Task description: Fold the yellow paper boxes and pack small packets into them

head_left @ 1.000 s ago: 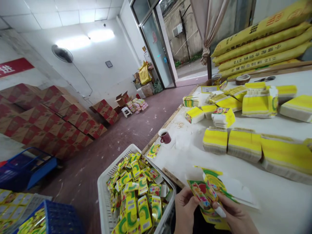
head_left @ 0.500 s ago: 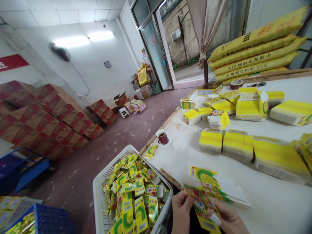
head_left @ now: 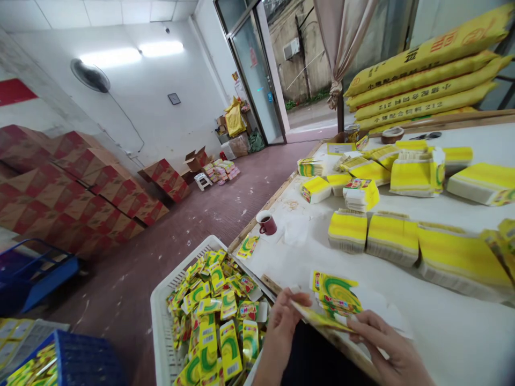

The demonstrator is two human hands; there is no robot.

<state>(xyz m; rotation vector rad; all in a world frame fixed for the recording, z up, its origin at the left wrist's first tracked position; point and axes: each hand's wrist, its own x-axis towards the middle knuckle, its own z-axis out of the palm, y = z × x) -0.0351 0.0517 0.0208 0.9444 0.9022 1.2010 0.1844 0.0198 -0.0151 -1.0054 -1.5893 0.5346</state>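
A thin yellow printed carton [head_left: 322, 320] is stretched between my two hands, seen nearly edge-on. My left hand [head_left: 281, 321] pinches its left end, above the basket's corner. The other end is between the fingers of my right hand [head_left: 384, 343], near the table's front edge; something white shows by that thumb. Just behind lies a spread pile of flat yellow-and-green cartons [head_left: 336, 292] on the white table [head_left: 450, 327]. To my left, a white plastic basket [head_left: 157, 327] holds many small yellow-green cartons [head_left: 230, 348].
A dark red mug [head_left: 267, 224] stands near the table's left edge beside a loose carton [head_left: 247, 246]. Bundled yellow cartons [head_left: 392, 238] line the table. Yellow sacks [head_left: 426, 80] are stacked behind. A blue crate [head_left: 86, 359] and red-brown boxes [head_left: 80, 187] are at left.
The carton in my hands has turned from showing its printed face to nearly edge-on. My left hand has moved up and left, and the right hand has risen slightly.
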